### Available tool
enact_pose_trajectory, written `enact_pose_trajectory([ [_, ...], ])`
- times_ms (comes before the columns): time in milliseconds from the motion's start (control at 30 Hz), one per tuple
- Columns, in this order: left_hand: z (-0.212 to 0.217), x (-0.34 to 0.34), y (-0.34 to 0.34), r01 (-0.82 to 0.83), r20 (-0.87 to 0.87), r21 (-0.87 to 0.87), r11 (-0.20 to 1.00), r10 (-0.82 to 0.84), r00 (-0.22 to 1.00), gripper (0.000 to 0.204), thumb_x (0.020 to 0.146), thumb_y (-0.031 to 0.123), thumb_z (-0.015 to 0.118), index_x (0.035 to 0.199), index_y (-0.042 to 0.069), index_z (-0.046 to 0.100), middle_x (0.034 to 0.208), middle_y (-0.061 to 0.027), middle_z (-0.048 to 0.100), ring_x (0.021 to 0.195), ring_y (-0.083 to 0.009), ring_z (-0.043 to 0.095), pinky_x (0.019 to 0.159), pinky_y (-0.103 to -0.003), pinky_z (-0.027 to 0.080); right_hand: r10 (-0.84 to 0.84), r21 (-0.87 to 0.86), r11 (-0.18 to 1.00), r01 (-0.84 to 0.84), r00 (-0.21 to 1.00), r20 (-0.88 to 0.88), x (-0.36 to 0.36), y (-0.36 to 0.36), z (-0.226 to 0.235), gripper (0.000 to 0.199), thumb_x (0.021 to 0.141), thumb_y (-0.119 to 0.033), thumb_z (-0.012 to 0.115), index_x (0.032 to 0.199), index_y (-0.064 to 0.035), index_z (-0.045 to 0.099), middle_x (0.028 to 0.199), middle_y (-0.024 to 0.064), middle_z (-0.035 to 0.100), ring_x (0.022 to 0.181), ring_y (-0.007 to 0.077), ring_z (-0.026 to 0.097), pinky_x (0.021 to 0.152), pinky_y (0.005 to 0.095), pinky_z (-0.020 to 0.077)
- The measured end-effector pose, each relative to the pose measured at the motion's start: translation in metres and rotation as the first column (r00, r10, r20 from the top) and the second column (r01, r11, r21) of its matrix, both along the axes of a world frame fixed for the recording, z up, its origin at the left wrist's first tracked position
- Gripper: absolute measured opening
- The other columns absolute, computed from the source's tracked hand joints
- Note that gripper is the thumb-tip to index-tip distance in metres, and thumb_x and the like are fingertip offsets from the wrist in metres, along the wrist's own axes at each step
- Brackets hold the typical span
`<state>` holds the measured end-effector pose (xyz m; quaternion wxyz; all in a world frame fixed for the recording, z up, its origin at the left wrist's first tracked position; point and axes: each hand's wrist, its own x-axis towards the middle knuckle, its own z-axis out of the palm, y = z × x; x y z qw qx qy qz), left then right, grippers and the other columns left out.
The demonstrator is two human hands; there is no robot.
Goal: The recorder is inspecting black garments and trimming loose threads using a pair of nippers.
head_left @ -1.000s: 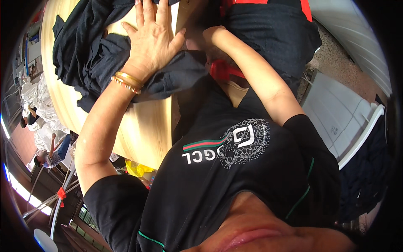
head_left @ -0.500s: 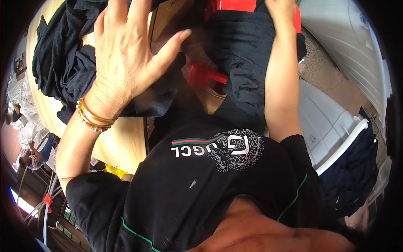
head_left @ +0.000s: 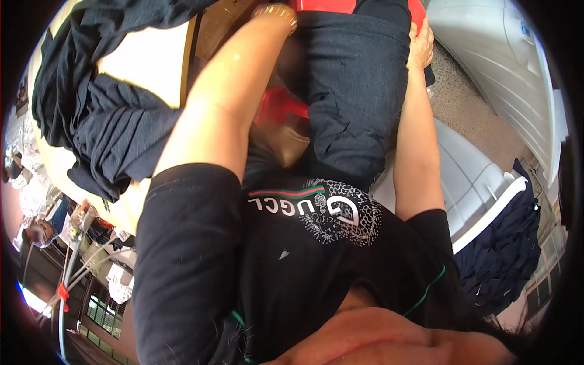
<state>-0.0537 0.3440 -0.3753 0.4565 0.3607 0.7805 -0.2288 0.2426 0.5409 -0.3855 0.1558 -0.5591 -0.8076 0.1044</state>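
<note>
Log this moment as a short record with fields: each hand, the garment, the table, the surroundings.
left hand: out of view past the top edge; only the forearm and gold bangles show
right hand: resting on the right edge of the dark folded garment
garment: dark fabric lying lengthwise, over something red
table: pale wooden tabletop on the left, bearing a heap of dark clothes
surroundings: white plastic bin on the right with dark cloth draped over it
</note>
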Motion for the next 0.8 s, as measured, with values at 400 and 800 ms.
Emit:
enact_pose_trajectory([
  [400, -0.152, -0.038, -0.091, -0.257, 0.010, 0.254, 0.932, 0.263, 0.965, 0.040, 0.094, 0.016, 0.051, 0.134, 0.009, 0.056, 0.140, -0.0261, 0.050, 0.125, -0.0455, 0.053, 0.103, -0.054, 0.046, 0.131, 0.110, 0.985, -0.129, 0.991, -0.011, -0.009, 0.005, -0.016, 0.057, 0.099, -0.049, 0.049, 0.148, -0.0218, 0.041, 0.141, 0.0105, 0.054, 0.124, 0.0340, 0.055, 0.098, 0.0458, 0.0471],
  [800, -0.373, -0.083, -0.099, -0.194, 0.091, 0.360, 0.913, 0.173, 0.981, 0.056, 0.088, 0.024, 0.054, 0.144, 0.018, 0.048, 0.162, -0.0274, 0.008, 0.128, -0.0495, 0.051, 0.107, -0.052, 0.044, 0.099, 0.046, 0.994, -0.100, 0.995, 0.024, -0.038, -0.020, 0.010, 0.055, 0.098, -0.035, 0.058, 0.148, -0.0186, 0.041, 0.136, 0.0133, 0.057, 0.120, 0.0359, 0.058, 0.094, 0.0467, 0.0501],
])
